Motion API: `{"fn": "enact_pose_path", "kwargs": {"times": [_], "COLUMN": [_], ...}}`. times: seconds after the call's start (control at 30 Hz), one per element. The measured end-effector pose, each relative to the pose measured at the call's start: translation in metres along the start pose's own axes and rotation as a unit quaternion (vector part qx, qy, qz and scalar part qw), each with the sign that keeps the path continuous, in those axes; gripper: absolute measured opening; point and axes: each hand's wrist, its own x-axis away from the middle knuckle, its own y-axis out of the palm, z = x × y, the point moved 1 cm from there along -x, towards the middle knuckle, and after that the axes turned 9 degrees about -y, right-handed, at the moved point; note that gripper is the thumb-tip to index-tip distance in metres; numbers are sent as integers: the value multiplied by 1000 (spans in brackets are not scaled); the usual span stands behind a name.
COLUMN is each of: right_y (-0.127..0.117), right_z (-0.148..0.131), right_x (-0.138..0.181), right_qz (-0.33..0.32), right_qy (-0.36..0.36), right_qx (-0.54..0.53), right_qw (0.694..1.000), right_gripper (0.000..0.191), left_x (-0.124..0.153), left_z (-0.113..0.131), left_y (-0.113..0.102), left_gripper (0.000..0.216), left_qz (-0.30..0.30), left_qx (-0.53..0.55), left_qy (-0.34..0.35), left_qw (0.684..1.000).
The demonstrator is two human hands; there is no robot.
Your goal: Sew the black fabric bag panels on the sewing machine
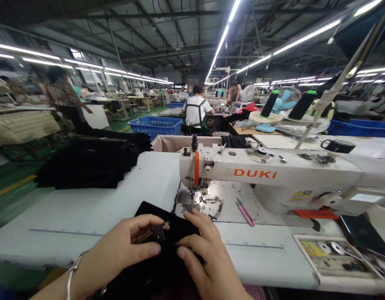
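Black fabric [167,266] lies across the table's front edge, just before the sewing machine [261,171]. My left hand [130,241], with a bangle at the wrist, pinches a fold of it between thumb and curled fingers. On the fabric's right side, my right hand [207,254] grips it, thumb close to the bent index finger. The fabric's far edge comes near the metal needle plate and presser foot [197,198]. Pink-handled thread snips [245,211] lie on the machine bed, right of my right hand.
Stacked black fabric pieces [89,160] lie at the left. A tray with bobbins [337,260] sits at the front right, beside a dark phone-like slab [367,235]. Behind the machine stand a mug [338,145] and thread cones [301,104]. A co-worker [197,109] sits ahead.
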Motion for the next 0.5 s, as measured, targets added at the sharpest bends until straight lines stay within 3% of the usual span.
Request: {"fn": "enact_pose_path", "kwargs": {"times": [0.13, 0.33, 0.5], "right_y": [-17, -18, -18], "right_z": [-14, -23, -26], "right_x": [-11, -12, -9], "right_qz": [25, 99, 105], "right_qy": [-42, -38, -41], "right_qx": [-39, -53, -38], "right_qw": [998, 993, 993], "right_gripper": [14, 11, 11], "left_x": [17, 26, 29], "left_z": [6, 6, 7], "left_y": [0, 4, 7], "left_gripper": [38, 29, 28], "left_qz": [31, 121, 126], "left_qx": [71, 55, 68], "left_qy": [-21, 30, 8], "left_qw": [997, 991, 990]}}
